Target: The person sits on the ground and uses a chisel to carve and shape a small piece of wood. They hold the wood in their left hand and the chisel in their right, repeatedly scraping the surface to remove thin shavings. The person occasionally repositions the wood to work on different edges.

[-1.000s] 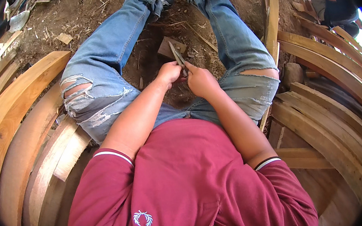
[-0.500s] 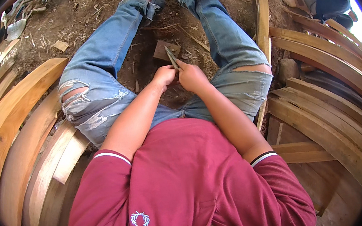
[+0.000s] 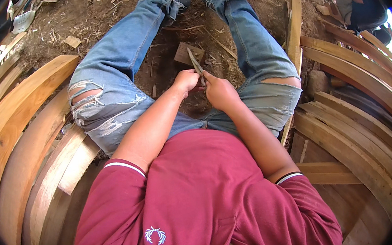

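Between my thighs, my left hand (image 3: 186,82) and my right hand (image 3: 222,92) meet, fingers curled, around the lower part of a narrow pointed strip (image 3: 194,61). It is grey-brown and tapers toward its far tip; whether it is metal or wood I cannot tell. Its lower end is hidden by my fingers. Just beyond my hands, a small brown wooden block (image 3: 184,53) rests on the dirt, partly overlapped in view by the strip's tip.
Curved wooden planks (image 3: 34,87) stand stacked at my left, and more curved planks (image 3: 349,125) lie at my right. An upright slat (image 3: 294,23) is beside my right leg. Wood chips litter the dirt floor (image 3: 99,18). Another person (image 3: 365,9) is at the far right.
The whole view has shifted slightly, so most things sit farther right. My hands still hold the strip, which now points a little more to the left, its tip still by the block.
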Demonstrator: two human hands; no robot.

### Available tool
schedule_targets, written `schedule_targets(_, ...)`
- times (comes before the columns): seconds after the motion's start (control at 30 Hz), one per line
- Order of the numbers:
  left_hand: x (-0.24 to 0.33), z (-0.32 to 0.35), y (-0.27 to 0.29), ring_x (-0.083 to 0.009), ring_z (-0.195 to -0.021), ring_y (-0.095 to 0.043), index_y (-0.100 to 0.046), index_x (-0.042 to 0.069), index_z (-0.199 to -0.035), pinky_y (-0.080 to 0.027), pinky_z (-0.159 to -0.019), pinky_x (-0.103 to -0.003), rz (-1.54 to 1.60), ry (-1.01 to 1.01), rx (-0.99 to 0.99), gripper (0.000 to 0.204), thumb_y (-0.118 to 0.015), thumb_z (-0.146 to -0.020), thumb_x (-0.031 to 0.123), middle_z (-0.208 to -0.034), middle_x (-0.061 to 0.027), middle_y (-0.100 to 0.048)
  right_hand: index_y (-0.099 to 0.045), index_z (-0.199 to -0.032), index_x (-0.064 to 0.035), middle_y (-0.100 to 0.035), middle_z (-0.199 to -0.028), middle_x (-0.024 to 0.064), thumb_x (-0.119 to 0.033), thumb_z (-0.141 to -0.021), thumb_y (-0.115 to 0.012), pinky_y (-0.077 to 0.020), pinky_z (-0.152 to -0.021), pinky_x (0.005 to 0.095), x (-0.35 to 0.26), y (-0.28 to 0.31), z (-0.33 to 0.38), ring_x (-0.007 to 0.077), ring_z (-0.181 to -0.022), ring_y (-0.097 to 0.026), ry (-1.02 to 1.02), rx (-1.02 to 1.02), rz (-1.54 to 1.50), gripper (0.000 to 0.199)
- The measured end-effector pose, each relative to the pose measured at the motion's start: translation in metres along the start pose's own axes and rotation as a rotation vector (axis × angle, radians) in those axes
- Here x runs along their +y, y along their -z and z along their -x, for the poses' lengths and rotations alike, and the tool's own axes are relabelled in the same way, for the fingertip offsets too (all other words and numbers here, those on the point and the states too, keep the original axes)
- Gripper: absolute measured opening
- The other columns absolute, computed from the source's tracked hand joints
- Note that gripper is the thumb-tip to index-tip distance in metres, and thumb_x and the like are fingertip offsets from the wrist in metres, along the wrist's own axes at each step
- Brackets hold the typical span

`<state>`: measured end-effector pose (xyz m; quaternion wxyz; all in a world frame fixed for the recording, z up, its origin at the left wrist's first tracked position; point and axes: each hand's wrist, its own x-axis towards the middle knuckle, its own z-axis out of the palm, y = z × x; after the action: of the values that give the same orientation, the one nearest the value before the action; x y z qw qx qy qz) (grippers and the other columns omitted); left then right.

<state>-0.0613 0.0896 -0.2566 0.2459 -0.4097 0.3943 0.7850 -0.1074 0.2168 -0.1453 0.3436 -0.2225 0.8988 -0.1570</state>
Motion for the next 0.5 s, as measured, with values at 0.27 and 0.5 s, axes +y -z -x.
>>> schedule_targets(0.27,0.004,0.0,0.0,-0.0137,-0.078,-0.067,-0.068,0.008,-0.113,-0.058,-0.071,-0.029,0.008,0.011,-0.004,0.021,-0.053,-0.101,0.016,-0.098,-0.0033,-0.07,-0.056,-0.137,-0.0077,-0.067,-0.092,0.0313,-0.016,-0.094,-0.047,-0.0515,-0.081,0.0555,0.002,-0.003,-0.004,0.046,-0.089,-0.067,-0.009,0.014,0.019,0.045)
schedule_targets(0.5,0.0,-0.003,0.0,-0.0137,-0.078,-0.067,-0.068,0.008,-0.114,-0.058,-0.071,-0.03,0.044,0.006,-0.023,0.021,-0.054,-0.1,0.018,-0.096,-0.0022,-0.068,-0.056,-0.137,-0.0073,-0.067,-0.092,0.0312,-0.015,-0.093,-0.047,-0.0524,-0.079,0.0546,-0.003,0.006,-0.005,0.0458,-0.088,-0.067,0.018,-0.018,0.018,0.045)
